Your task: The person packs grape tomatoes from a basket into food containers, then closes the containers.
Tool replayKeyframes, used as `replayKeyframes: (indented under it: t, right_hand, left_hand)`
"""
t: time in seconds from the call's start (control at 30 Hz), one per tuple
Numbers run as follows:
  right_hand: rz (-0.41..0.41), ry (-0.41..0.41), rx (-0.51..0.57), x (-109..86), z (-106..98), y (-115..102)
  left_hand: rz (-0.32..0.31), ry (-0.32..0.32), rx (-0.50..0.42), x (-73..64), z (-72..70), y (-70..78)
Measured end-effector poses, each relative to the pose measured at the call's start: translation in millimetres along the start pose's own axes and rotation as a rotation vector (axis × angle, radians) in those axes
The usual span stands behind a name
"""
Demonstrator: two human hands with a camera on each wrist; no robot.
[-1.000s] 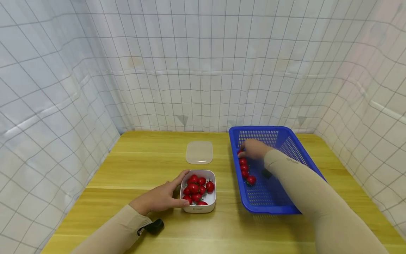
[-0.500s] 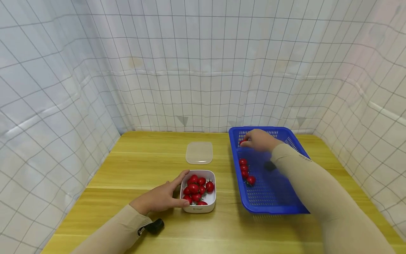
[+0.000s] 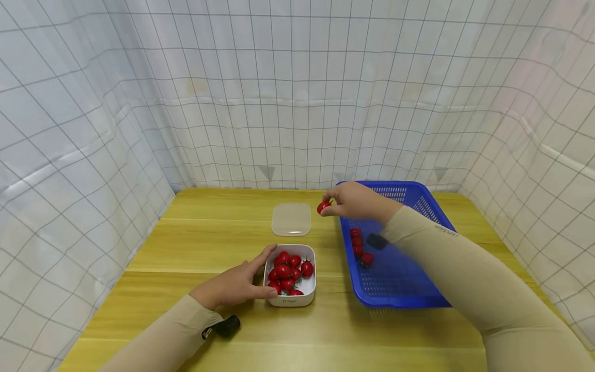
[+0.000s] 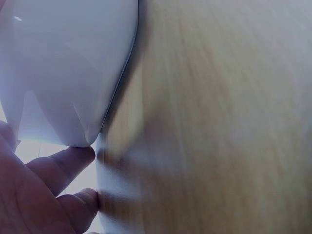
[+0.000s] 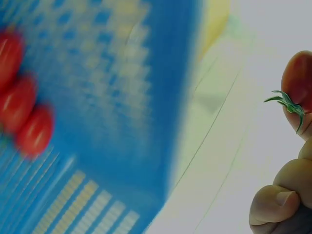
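My left hand (image 3: pixel 237 284) holds a white square container (image 3: pixel 291 300) by its left side, thumb at the front corner and index finger at the back corner. In the left wrist view, fingertips (image 4: pixel 80 158) touch the container's white wall (image 4: pixel 63 73). Several red cherry tomatoes (image 3: pixel 283 271) with green stems lie inside it. My right hand (image 3: pixel 358 201) pinches one cherry tomato (image 3: pixel 323 207) just outside the left rim of a blue basket (image 3: pixel 355 289). That tomato (image 5: pixel 297 85) shows its green calyx in the right wrist view. Several more tomatoes (image 3: pixel 357 242) lie along the basket's left wall.
A translucent flat lid (image 3: pixel 291 219) lies on the wooden table (image 3: pixel 209 248) behind the container. White gridded curtains (image 3: pixel 297 113) enclose the table at the back and both sides. The basket stands to the right, under my right forearm.
My right hand has lifted a cherry tomato out of the basket's back left corner and carried it left over the rim. The left hand and container stay in place.
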State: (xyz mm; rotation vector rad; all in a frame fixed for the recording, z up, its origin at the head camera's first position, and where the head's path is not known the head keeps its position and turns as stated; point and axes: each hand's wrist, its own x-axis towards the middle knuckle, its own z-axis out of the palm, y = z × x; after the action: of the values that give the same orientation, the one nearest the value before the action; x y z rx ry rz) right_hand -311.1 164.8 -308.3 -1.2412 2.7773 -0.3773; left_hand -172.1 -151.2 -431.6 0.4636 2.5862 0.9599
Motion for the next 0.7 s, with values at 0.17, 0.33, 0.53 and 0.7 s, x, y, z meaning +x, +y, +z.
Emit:
replayKeyframes:
  t: [0.17, 0.33, 0.53, 0.7]
  right_hand:
    - [-0.124, -0.092, -0.006, 1.1, 9, -41]
    - [-0.182, -0.164, -0.05, -1.2, 19, -68]
    - [-0.189, -0.218, -0.077, -3.1, 25, -82]
    - [-0.217, -0.212, -0.073, -2.1, 27, -84]
  left_hand:
    - [0.007, -0.006, -0.005, 0.8, -0.4, -0.5]
    - [0.021, -0.014, -0.009, 1.4, -0.2, -1.7]
    - [0.035, -0.023, -0.02, 2.0, 0.3, -3.1]
    - [0.05, -0.022, -0.023, 1.3, 0.2, -2.1]
